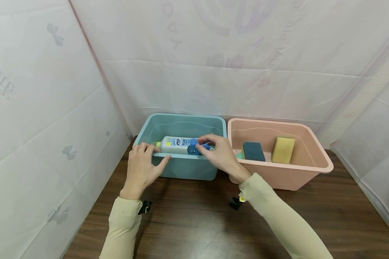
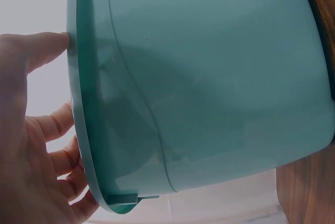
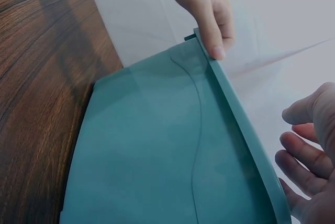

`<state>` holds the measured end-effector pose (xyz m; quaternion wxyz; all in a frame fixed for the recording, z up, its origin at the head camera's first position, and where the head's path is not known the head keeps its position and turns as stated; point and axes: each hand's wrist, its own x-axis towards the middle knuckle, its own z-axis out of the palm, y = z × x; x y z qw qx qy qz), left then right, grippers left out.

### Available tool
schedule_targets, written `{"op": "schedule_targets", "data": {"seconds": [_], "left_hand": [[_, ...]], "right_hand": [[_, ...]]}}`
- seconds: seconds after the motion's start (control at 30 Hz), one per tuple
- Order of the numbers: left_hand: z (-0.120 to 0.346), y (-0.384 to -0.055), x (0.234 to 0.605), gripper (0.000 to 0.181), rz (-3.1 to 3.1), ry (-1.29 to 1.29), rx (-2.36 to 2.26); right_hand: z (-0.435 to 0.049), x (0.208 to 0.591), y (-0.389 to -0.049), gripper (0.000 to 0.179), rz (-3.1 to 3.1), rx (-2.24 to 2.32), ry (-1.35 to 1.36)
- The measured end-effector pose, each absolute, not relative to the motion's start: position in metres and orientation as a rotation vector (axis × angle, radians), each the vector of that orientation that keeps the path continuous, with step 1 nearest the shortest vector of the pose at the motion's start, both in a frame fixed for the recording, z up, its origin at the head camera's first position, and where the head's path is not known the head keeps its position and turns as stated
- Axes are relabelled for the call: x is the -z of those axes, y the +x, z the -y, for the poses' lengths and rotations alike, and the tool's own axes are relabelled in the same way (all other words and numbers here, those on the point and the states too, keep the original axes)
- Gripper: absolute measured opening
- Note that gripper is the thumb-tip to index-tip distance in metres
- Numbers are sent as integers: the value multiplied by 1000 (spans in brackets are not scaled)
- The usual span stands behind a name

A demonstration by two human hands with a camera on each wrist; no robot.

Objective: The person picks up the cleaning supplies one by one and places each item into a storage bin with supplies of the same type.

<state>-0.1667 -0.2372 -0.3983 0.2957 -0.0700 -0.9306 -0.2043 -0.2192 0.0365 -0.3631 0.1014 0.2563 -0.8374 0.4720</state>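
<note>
A teal plastic bin stands on the table, with my left hand holding its near rim at the left; the fingers bend over the edge and the thumb touches the rim. Inside lies a white bottle with a yellow-green cap and a blue label. Beside it is a blue transparent bottle with a blue cap. Over the bin's right part is my right hand, thumb and fingers apart around the blue cap in the head view. The right wrist view shows nothing between those fingers.
A pink bin stands right beside the teal one. In it are a dark scouring sponge, a yellow sponge and something light green partly hidden. White cloth walls enclose the wooden table behind and at the sides.
</note>
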Motion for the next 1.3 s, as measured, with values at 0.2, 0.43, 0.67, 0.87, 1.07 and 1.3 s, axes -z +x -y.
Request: {"op": "schedule_targets", "data": {"seconds": [0.2, 0.43, 0.67, 0.87, 1.07, 1.3], "left_hand": [[239, -166, 397, 41, 2466, -185, 546], [242, -166, 397, 41, 2474, -175, 550], [241, -167, 400, 41, 2474, -183, 548], [239, -169, 401, 42, 2480, -207, 531], [240, -169, 401, 39, 2430, -247, 560], [242, -168, 400, 32, 2369, -310, 573]], "right_hand": [[-54, 365, -213, 22, 2406, -1432, 725], [-73, 370, -206, 16, 2366, -1487, 641], [-96, 368, -197, 18, 2298, -1540, 544], [-117, 366, -184, 18, 2261, -1560, 464], [-135, 371, -172, 20, 2184, -1659, 411], [-151, 379, -158, 18, 2128, -1717, 339]]}}
